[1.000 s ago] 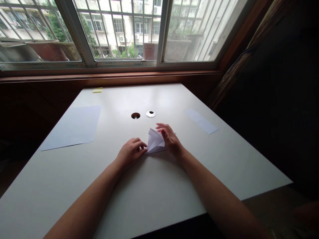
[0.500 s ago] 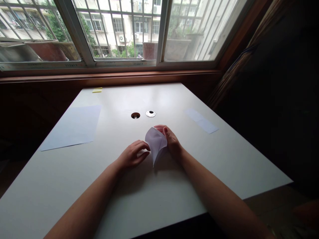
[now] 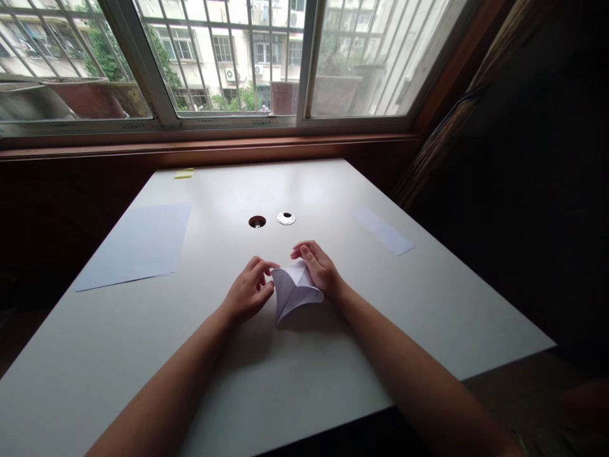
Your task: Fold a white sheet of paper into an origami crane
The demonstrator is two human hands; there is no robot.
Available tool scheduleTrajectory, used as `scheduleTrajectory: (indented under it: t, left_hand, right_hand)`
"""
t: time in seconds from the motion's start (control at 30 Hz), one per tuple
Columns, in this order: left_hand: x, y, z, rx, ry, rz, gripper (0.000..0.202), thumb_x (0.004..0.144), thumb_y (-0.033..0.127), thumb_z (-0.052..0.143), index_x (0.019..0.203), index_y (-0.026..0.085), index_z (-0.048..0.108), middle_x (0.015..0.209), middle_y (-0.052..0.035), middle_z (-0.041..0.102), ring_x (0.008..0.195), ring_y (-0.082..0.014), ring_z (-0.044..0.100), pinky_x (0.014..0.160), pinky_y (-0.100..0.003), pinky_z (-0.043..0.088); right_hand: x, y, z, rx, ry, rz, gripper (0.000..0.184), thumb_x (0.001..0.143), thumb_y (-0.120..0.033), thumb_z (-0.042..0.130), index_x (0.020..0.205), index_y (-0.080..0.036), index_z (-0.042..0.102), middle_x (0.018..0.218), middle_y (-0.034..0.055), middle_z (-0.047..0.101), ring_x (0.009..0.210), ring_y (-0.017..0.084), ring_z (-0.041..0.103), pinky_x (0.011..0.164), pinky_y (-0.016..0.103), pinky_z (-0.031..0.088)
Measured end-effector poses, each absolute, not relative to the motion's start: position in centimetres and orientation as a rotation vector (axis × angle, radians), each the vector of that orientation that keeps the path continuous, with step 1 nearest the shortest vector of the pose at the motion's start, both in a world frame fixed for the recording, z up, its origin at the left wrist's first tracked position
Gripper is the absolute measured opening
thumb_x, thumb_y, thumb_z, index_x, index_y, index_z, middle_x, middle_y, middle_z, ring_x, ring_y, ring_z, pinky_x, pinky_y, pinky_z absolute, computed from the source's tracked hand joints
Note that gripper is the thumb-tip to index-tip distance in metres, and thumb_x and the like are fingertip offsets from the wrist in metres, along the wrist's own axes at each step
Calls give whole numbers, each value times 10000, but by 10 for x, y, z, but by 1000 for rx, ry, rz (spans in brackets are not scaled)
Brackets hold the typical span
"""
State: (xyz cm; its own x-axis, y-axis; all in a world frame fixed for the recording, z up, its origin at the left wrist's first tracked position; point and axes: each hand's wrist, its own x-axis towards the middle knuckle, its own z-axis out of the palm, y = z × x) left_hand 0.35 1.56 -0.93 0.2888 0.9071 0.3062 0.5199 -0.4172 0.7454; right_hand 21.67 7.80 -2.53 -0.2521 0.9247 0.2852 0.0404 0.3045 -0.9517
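Note:
A small piece of folded white paper [image 3: 299, 289] stands a little open between my hands, with its flaps spread and a pointed corner towards me. My right hand [image 3: 320, 270] is closed on its right side, the thumb on the near side and the fingers partly behind it. At the upper left corner of the paper, the curled fingers of my left hand [image 3: 252, 289] touch its edge, with the thumb just below. The far side of the paper is hidden.
The white table [image 3: 304, 381] carries a large paper sheet [image 3: 137, 241] at left and a paper strip [image 3: 384, 233] at right. Near the far edge lies a yellow slip [image 3: 183, 173]. Beyond my hands are a round hole [image 3: 257, 221] and a metal cap [image 3: 286, 218].
The folded paper has tipped and its flaps have spread apart, showing the inner folds. My left hand has risen slightly to its upper left corner. My right hand has shifted a little.

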Motion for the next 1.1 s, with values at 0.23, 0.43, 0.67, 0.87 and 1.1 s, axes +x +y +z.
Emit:
scheduleTrajectory:
  t: [0.23,0.43,0.67,0.87,1.1]
  left_hand:
    - [2,15,-6,2105,1131,1145,355,881,247,631,1234,245,599,1171,-88,541,983,-192,587,793,-320,542]
    - [3,16,-8,2177,1066,1223,139,918,189,583,1039,209,651,1005,-70,597,904,-173,587,775,-312,516]
    - [1,15,-12,2172,1319,1343,107,901,189,598,817,189,533,813,8,493,660,-103,489,610,-244,433]
    - [0,14,-12,2162,1611,1497,156,810,110,596,749,189,476,854,2,455,635,-99,450,559,-235,418]
    - [0,16,-12,2148,1787,1539,191,747,81,594,690,196,452,1027,-73,501,996,-236,534,880,-400,505]
  right_hand:
    - [215,80,-29,-873,-1669,1134,315,991,-522,459,1078,-238,565,961,36,676,939,187,654,889,352,476]
    - [213,75,-27,-794,-1643,1225,311,996,-515,458,1106,-244,563,1008,45,678,1002,196,645,945,374,466]
    - [221,79,-24,-890,-1488,1035,304,998,-519,442,1068,-252,569,1018,47,653,1029,209,618,1018,422,448]
    - [226,82,-23,-952,-1566,945,329,992,-531,446,970,-229,575,964,45,636,976,205,605,969,404,470]
    - [226,76,-24,-848,-1977,1069,449,805,-546,731,1047,-236,516,1110,60,610,1012,212,603,927,394,504]
